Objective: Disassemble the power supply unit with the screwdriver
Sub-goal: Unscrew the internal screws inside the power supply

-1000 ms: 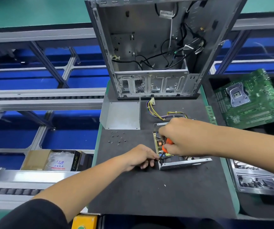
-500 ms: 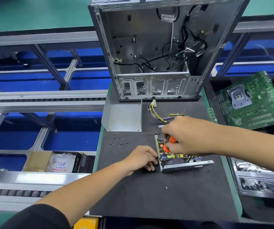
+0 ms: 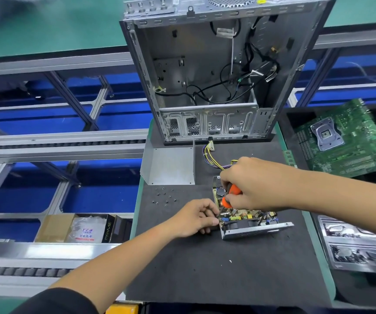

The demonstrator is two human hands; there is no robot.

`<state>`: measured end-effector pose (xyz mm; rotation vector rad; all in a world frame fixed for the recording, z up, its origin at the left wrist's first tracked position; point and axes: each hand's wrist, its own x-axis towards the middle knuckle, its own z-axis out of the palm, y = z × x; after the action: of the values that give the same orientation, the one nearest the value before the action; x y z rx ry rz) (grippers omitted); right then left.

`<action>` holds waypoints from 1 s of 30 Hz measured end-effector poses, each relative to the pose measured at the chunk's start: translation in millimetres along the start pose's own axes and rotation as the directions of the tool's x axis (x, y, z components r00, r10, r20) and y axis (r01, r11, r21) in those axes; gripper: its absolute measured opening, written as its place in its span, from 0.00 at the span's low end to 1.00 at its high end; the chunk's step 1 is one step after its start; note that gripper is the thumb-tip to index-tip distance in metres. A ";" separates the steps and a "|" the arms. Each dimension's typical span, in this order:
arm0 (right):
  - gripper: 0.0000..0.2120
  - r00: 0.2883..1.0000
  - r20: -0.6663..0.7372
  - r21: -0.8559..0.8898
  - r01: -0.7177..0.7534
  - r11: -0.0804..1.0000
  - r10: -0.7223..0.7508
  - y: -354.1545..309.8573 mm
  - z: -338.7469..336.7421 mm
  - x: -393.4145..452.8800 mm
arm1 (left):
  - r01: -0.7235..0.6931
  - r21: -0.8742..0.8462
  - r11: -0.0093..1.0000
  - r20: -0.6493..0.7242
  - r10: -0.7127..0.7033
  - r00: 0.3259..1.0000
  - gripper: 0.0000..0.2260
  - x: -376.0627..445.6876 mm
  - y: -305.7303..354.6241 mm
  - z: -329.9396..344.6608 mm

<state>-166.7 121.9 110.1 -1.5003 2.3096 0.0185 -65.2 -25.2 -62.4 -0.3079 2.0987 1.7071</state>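
The opened power supply unit [image 3: 249,223] lies on the dark foam mat [image 3: 216,268], its circuit board bare and its coloured cable bundle [image 3: 209,155] trailing toward the case. My right hand [image 3: 248,184] grips the orange-handled screwdriver [image 3: 231,194], tip down into the board's left part. My left hand [image 3: 196,217] rests on the mat against the unit's left edge, fingers curled at its corner. The unit's grey metal cover [image 3: 171,165] lies to the upper left. Several loose screws [image 3: 164,197] sit just below it.
An open computer case [image 3: 205,75] stands upright at the mat's far end. A green motherboard [image 3: 341,141] lies in a black tray at the right, with metal parts [image 3: 352,243] nearer me. A cardboard box with a bag [image 3: 85,228] sits left, among conveyor rails.
The view has shifted slightly downward. My right hand stays over the board with the screwdriver, and my left hand stays against the unit's left edge.
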 end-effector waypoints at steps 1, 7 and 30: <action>0.11 1.000 -0.002 0.001 0.003 1.000 -0.003 0.1 0.1 0.5 | -0.002 0.007 1.000 -0.001 0.002 1.000 0.09 -0.2 0.4 -1.2; 0.10 0.999 -0.032 0.031 0.016 0.999 -0.016 0.6 0.9 2.9 | 0.016 0.018 1.000 -0.034 -0.016 0.999 0.08 -0.8 0.3 -3.1; 0.10 0.984 -0.173 0.106 0.059 0.993 -0.040 24.9 -5.8 7.9 | 0.305 0.745 0.593 -0.397 0.027 0.917 0.11 28.4 12.8 -61.5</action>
<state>-193.2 124.4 108.1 -1.5559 2.3604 -0.2573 -106.8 -79.5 -53.9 -0.5178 2.7767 0.4714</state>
